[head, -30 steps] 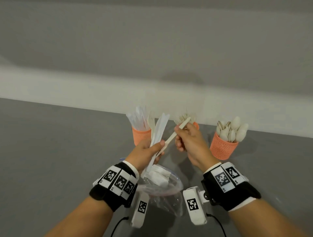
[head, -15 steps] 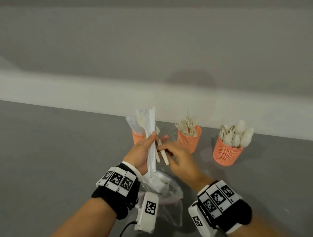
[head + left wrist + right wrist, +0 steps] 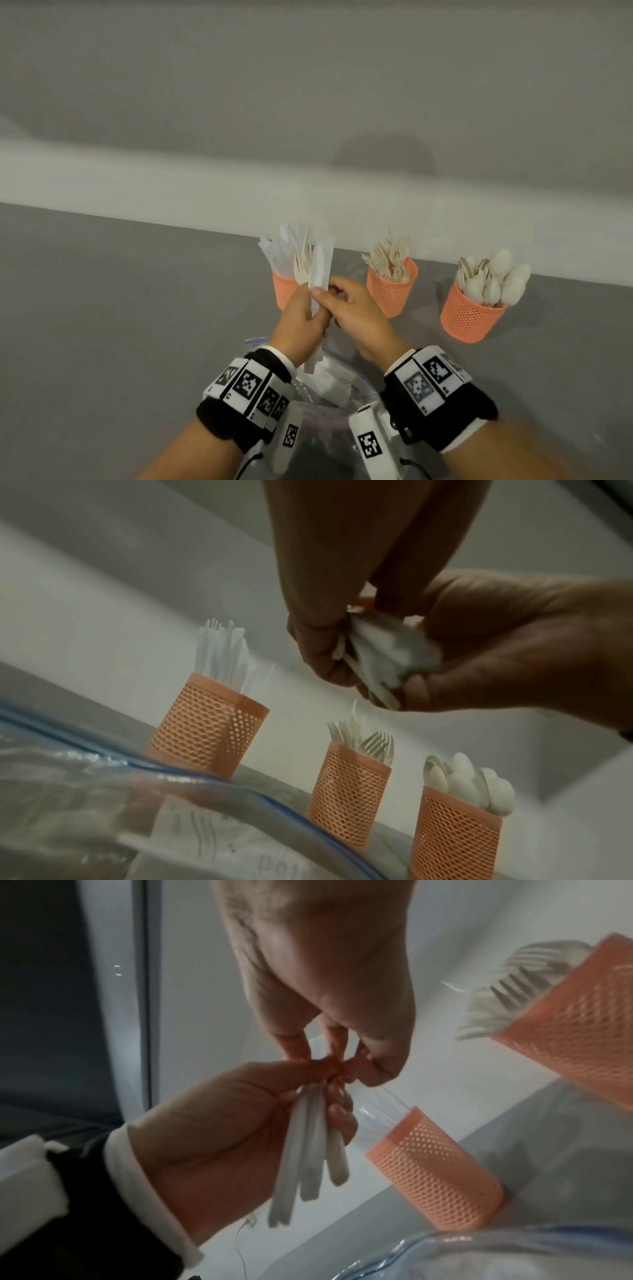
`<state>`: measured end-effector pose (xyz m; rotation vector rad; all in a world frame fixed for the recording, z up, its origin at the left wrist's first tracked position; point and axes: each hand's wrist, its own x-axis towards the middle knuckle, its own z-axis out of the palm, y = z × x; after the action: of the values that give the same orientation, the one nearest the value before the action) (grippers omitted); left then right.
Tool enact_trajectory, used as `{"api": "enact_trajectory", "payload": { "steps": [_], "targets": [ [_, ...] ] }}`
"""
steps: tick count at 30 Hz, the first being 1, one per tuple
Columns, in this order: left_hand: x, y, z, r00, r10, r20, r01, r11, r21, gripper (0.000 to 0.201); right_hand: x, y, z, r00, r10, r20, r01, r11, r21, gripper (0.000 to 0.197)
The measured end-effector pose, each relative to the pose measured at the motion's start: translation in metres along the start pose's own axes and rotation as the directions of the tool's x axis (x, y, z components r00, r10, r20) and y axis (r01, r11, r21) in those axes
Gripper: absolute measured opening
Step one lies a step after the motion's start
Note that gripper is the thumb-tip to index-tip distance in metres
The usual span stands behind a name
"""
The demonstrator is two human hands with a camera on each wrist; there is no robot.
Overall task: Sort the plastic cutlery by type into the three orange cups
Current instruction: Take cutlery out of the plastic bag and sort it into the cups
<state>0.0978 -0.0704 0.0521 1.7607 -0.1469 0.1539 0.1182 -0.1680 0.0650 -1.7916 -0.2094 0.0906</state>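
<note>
Three orange mesh cups stand along the table's back edge: the left cup (image 3: 282, 294) holds knives, the middle cup (image 3: 392, 291) forks, the right cup (image 3: 467, 318) spoons. My left hand (image 3: 310, 298) grips an upright bundle of white cutlery (image 3: 322, 267) in front of the left cup. My right hand (image 3: 330, 296) meets it and pinches one piece in the bundle. From the right wrist, the bundle's handles (image 3: 304, 1139) hang below the left hand's fingers (image 3: 274, 1074). From the left wrist, the cutlery (image 3: 380, 653) sits between both hands, and which type is pinched is unclear.
A clear zip bag (image 3: 329, 387) with a blue seal lies under my wrists, with white packets inside. The grey table (image 3: 120, 325) stretches to the left. A white wall ledge (image 3: 205, 192) runs close behind the cups.
My right hand came back from beside the middle cup to the bundle and now pinches a piece there. My left hand has turned the bundle more upright.
</note>
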Motion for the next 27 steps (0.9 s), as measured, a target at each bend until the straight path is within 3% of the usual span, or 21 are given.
{"api": "enact_trajectory", "payload": {
  "steps": [2,5,8,11,13,17,19,23,27],
  "targets": [
    [0.004,0.0,-0.008,0.999,0.004,0.048,-0.004,1.0,-0.013,0.019,0.003,-0.003,0.004,0.997,0.06,-0.047,-0.057,0.996,0.066,0.017],
    [0.008,-0.002,-0.021,0.99,-0.09,0.107,0.104,0.985,-0.141,0.019,0.009,-0.01,0.011,0.985,0.159,-0.06,-0.147,0.975,0.166,0.015],
    [0.014,-0.006,-0.033,0.983,-0.162,0.088,0.175,0.969,-0.175,0.026,0.015,-0.016,0.016,0.971,0.238,-0.021,-0.219,0.923,0.318,0.016],
    [0.022,-0.01,-0.042,0.984,-0.171,0.047,0.176,0.976,-0.127,0.026,0.02,-0.022,0.019,0.972,0.233,-0.019,-0.21,0.904,0.373,0.019],
    [0.029,-0.013,-0.051,0.984,-0.181,0.001,0.18,0.977,-0.115,0.024,0.028,-0.028,0.017,0.976,0.196,-0.097,-0.15,0.923,0.353,0.016],
    [0.042,-0.02,-0.079,0.979,-0.178,-0.101,0.16,0.973,-0.167,0.019,0.059,-0.041,-0.002,0.944,-0.012,-0.328,0.046,0.994,0.096,0.015],
    [0.045,-0.021,-0.092,0.984,-0.14,-0.108,0.122,0.98,-0.156,0.02,0.076,-0.044,-0.006,0.918,-0.117,-0.379,0.127,0.992,0.003,0.015],
    [0.044,-0.017,-0.101,0.996,-0.044,-0.073,0.03,0.982,-0.188,0.028,0.104,-0.029,0.012,0.925,-0.219,-0.311,0.163,0.967,-0.195,0.009],
    [0.046,-0.018,-0.105,0.993,-0.042,-0.107,0.012,0.963,-0.27,0.03,0.119,0.01,0.029,0.975,-0.143,-0.171,0.047,0.883,-0.467,0.01]
  ]
}}
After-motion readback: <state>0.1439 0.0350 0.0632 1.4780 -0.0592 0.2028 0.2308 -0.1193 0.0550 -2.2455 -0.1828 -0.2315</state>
